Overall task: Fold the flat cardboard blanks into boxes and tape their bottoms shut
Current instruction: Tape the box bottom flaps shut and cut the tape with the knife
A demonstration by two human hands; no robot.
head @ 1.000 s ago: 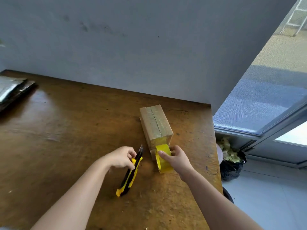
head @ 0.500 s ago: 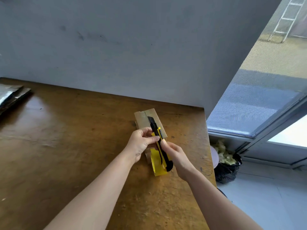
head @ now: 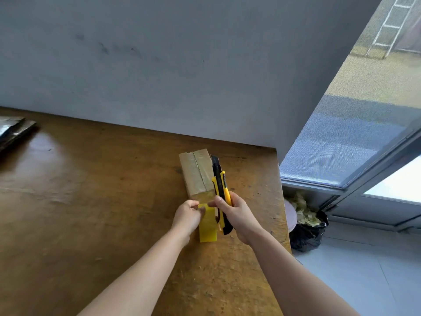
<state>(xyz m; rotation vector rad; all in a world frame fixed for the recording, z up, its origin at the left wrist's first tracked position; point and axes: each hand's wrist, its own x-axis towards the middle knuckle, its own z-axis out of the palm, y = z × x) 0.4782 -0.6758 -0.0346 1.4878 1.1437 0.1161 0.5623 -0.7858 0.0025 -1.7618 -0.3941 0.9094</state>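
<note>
One small box lies on its side on the bench, close to the right edge and not far from the wall. It is already folded up, and a shiny strip of tape runs along the face turned upward, over the seam where two flaps meet, so that closing looks nearly done. The strip is not yet cut free: it carries on off the near end of the box to the yellow tape, which stands just in front of the box.

The left hand has its grip pinched on the tape right at the box's near end, thumb and fingers pressed together on it. The right hand has its grip wrapped round a yellow and black knife, which points away along the right side of the box, touching or just beside it; I cannot tell whether the blade is out.

So what is left for this box, I'd judge, is the cut and pressing the loose end down. At the far left edge of the bench lies a flat stack, dark and glossy; it may be more blanks waiting, though I cannot be sure.
</note>
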